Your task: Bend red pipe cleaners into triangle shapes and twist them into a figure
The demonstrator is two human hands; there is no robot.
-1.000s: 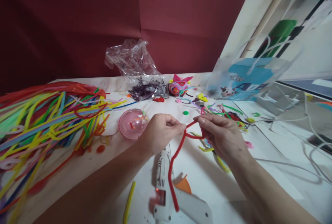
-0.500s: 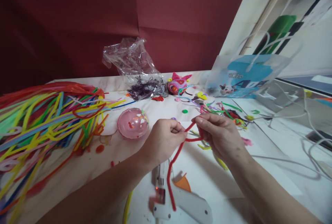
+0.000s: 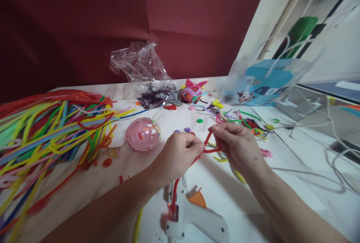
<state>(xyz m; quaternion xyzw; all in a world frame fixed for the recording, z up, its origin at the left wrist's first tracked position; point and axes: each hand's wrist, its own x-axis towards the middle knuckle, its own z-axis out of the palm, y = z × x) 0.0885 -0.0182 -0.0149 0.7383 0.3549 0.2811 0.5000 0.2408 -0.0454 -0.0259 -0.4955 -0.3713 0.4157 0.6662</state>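
Observation:
Both hands pinch one red pipe cleaner (image 3: 206, 141) above the white table. My left hand (image 3: 177, 156) grips it near a bend, fingers curled closed. My right hand (image 3: 239, 145) pinches the short upper end between thumb and fingers. The long tail of the pipe cleaner hangs down under my left hand toward a white glue gun (image 3: 194, 224) lying at the near edge. A pink transparent dome (image 3: 142, 134) sits just left of my left hand.
A big heap of coloured pipe cleaners (image 3: 47, 130) covers the left side. A crumpled clear bag (image 3: 140, 63), a pink wound figure (image 3: 191, 92), a blue printed bag (image 3: 264, 81), small scraps and buttons, and white cables (image 3: 323, 153) at right.
My left hand slid along the red pipe cleaner toward the right hand and rolled over it; the hanging tail swung left and now hangs closer under the left hand.

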